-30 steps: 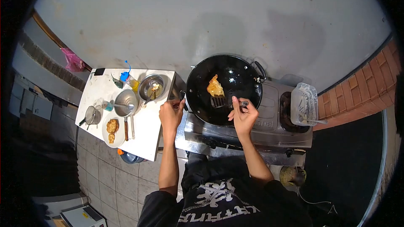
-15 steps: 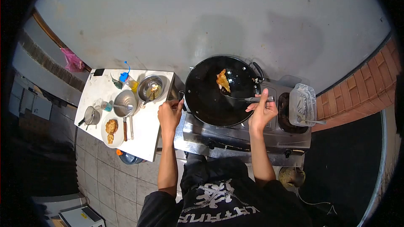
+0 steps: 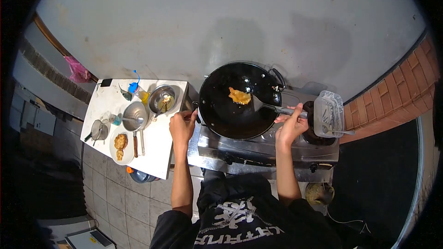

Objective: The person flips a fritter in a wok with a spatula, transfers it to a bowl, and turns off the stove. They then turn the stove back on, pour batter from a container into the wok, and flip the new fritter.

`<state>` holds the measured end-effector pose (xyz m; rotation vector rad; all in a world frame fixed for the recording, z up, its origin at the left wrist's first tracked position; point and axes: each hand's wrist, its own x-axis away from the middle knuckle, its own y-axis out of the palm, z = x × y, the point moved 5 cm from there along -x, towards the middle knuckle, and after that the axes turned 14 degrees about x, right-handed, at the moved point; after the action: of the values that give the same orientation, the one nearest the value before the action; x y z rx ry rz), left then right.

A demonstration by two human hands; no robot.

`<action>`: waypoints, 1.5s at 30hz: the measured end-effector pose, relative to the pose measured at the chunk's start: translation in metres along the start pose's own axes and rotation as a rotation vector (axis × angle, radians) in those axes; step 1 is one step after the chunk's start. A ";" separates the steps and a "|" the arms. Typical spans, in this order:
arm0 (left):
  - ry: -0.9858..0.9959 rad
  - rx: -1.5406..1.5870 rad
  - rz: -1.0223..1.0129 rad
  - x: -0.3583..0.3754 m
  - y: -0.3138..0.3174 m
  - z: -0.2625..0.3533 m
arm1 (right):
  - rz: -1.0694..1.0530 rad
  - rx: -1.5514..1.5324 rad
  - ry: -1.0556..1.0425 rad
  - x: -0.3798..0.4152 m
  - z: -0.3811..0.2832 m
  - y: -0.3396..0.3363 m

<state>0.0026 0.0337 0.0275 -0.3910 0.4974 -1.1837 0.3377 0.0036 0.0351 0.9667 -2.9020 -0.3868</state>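
A black wok [image 3: 230, 122] sits on the stove's left burner. My left hand [image 3: 182, 127] is closed on the wok's left handle [image 3: 195, 107]. My right hand [image 3: 291, 128] grips the grey handle of a metal spatula [image 3: 270, 107], fingers wrapped round it. The spatula's blade lies inside the wok, right beside a golden-brown fried piece of food [image 3: 240, 96] that looks like a fritter or egg. Whether blade and food touch is hard to make out. Small crumbs cling to the wok's rim near its far right handle [image 3: 278, 77].
On the white table [image 3: 154, 159] at left stand a plate [image 3: 129, 157] of fried pieces, a steel bowl [image 3: 159, 93], a saucepan [image 3: 129, 113], a strainer [image 3: 98, 130] and a blue-capped oil bottle [image 3: 140, 93]. A clear plastic container [image 3: 333, 106] with a spoon sits on the stove's right side.
The fried piece has turned from upright to lying sideways and sits slightly further left. The spatula's blade now shows its face beside it. My left hand stays at the wok handle.
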 end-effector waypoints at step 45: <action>-0.020 0.048 -0.035 0.000 0.000 -0.007 | -0.798 0.377 -0.414 -0.005 -0.018 0.083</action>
<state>-0.0016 0.0337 0.0215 -0.3710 0.4453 -1.2218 0.2959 0.0670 0.0741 2.3600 -2.8237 -0.0538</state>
